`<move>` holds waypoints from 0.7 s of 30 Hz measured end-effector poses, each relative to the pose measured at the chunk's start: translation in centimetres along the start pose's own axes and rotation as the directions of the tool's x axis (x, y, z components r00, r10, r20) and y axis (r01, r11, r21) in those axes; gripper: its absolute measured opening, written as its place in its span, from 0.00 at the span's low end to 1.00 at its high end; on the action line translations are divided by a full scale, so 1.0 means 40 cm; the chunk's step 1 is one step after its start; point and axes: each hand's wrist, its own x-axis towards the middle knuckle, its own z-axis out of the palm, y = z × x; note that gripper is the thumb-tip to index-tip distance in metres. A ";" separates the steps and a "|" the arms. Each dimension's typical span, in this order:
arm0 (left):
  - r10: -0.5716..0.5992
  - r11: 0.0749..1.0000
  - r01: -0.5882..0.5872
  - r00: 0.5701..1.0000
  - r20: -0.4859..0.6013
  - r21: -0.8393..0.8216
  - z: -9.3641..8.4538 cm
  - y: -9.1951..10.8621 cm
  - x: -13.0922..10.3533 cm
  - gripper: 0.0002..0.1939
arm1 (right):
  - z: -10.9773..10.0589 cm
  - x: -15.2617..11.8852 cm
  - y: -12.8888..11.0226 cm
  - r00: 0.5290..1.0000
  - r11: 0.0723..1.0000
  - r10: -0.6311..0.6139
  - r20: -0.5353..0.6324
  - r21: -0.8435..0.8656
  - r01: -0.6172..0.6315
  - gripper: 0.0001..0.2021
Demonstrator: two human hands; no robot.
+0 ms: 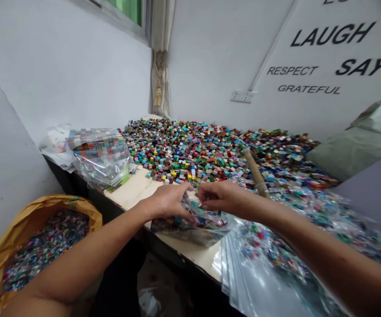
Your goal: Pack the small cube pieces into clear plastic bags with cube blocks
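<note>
Bracketing one clear plastic bag (190,235) of coloured pieces, just below the frame's centre: two bare hands. Left hand (169,201): thumb and fingers parted in a curve, touching the bag; firmness of hold cannot be told. Right hand (218,198): fingers curled, tips drawn close together at the bag's upper part; anything pinched there cannot be told. Surroundings: small coloured blocks (190,149), heaped across the middle; stick (255,172), right of centre, beside the heap; flat clear bags (259,277), overlapping, lower right; wrapped stack of patterned sheets (98,152), left; yellow-brown sack (42,203) with small pieces inside, lower left
</note>
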 end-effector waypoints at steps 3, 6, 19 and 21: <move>0.007 1.000 -0.007 1.000 -0.023 -0.005 0.003 -0.001 0.001 0.42 | 0.005 0.014 -0.014 0.997 0.987 0.012 0.071 -0.163 -0.001 0.05; -0.007 1.000 0.008 0.999 -0.039 0.003 0.007 -0.005 0.002 0.39 | 0.012 0.011 -0.031 1.000 0.941 -0.027 0.013 -0.336 0.030 0.03; 0.040 0.988 -0.047 0.998 -0.045 -0.149 0.005 -0.011 0.004 0.34 | -0.019 0.003 -0.019 0.981 0.992 0.120 0.153 -0.043 -0.115 0.11; 0.050 0.981 -0.060 0.997 -0.059 -0.184 0.005 -0.012 0.004 0.34 | -0.011 0.012 -0.017 0.984 0.989 0.122 0.130 -0.099 -0.110 0.11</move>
